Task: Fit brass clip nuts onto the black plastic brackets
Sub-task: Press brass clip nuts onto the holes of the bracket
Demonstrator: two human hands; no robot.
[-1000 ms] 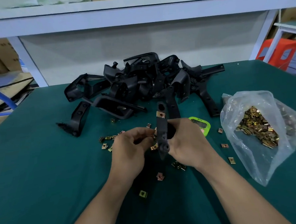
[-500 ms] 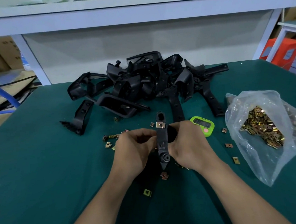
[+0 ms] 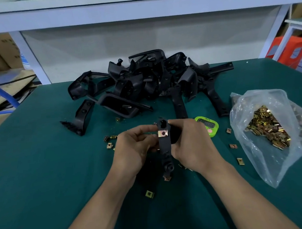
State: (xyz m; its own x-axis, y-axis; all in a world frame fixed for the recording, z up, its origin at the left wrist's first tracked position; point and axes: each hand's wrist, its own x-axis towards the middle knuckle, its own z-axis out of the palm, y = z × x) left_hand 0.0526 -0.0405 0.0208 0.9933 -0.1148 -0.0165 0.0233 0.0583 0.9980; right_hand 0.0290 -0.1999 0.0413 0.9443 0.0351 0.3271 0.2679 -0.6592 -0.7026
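Workbench covered in green cloth point(image 3: 34, 176), seen from the head camera, left to right.

A single black bracket point(image 3: 82, 117) lies apart on the left, with the pile of brackets point(image 3: 153, 78) behind it at the back of the bench. Loose clip nuts point(image 3: 110, 145) are scattered in front of these, and one more point(image 3: 149, 194) lies nearer the person.

The left hand point(image 3: 133, 151) has its fingers curled, with thumb and forefinger closing on the left edge of the held bracket point(image 3: 165, 149). This bracket stands roughly upright above the cloth between the two hands. A brass clip nut point(image 3: 162, 133) sits across its upper part, just below the top hole. The right hand point(image 3: 190, 147) is clamped round the bracket from the right.

A green timer point(image 3: 208, 126) lies just beyond the right hand. Farthest right is the open plastic bag point(image 3: 272, 129) of clip nuts, with a few strays beside it.

Likely faults from here:
- A sideways push from the left thumb could seat the clip crooked, leaving its hole off the bracket's hole.
- A loose right-hand hold would let the bracket twist under that push.
- The clip's sprung edge could slip and nick a fingertip.
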